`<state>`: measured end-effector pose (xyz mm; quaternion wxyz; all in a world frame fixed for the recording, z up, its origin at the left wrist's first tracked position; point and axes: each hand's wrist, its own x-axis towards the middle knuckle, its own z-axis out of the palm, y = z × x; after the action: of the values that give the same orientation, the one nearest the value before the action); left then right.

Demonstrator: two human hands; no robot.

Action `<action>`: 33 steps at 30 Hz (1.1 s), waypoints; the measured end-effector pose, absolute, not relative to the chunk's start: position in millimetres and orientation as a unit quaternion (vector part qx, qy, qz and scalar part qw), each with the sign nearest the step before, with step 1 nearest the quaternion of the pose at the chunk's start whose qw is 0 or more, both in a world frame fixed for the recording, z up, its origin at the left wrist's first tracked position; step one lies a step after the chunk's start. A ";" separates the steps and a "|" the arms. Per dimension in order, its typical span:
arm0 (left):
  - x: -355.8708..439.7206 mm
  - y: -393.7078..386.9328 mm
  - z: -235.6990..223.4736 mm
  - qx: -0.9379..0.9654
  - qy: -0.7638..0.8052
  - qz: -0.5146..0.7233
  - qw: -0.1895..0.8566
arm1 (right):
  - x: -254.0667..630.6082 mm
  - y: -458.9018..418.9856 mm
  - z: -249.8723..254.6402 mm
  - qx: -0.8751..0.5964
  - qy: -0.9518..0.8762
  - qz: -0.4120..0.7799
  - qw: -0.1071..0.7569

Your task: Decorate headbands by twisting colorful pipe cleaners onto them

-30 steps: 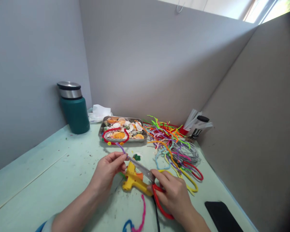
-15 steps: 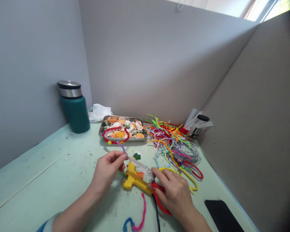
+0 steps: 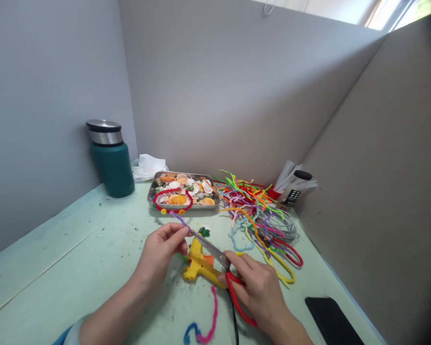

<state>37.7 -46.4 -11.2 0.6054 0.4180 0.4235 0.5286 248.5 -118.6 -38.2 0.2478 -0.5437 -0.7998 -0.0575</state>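
Note:
Between thumb and fingers, my left hand [image 3: 167,247] pinches a purple pipe cleaner [image 3: 178,218], whose free end points up toward the tray. My right hand [image 3: 256,287] grips red-handled scissors [image 3: 209,247]. The blade tips meet the left fingertips at the pipe cleaner; the blades look closed or nearly so. Below the scissors lies a yellow glue gun [image 3: 200,266], partly covered by my right hand. A small dark green flower shape [image 3: 204,232] sits just behind it. A red pipe cleaner ring [image 3: 173,211] with coloured bits rests against the tray's front edge.
A metal tray [image 3: 217,207] holds shells. Right of it spreads a heap of colourful pipe cleaners [image 3: 242,203] beside a grey wire coil [image 3: 289,227]. A green bottle [image 3: 113,167] stands left; a black phone-like slab [image 3: 332,318] lies right. A pink and blue pipe cleaner [image 3: 214,318] lies in front.
The purple pipe cleaner's free end has tipped lower to the left. The scissor blades have turned slightly and appear narrower. Both hands stay almost in place.

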 end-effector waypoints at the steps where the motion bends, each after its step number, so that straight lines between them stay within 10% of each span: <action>1: 38.0 -46.5 -10.7 0.410 0.416 0.531 0.614 | 247.7 -118.6 -37.9 -0.545 -0.798 -0.045 0.253; 12: 38.3 -47.8 -8.0 0.333 0.378 0.518 0.692 | 244.4 -120.1 -41.4 -0.552 -0.777 0.094 0.289; 33: 39.9 -48.4 -10.6 0.413 0.442 0.531 0.593 | 248.1 -119.0 -36.1 -0.584 -0.778 -0.026 0.230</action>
<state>39.9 -48.4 -10.6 0.5934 0.4131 0.4425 0.5306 248.1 -119.0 -36.1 0.2304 -0.5835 -0.7783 -0.0256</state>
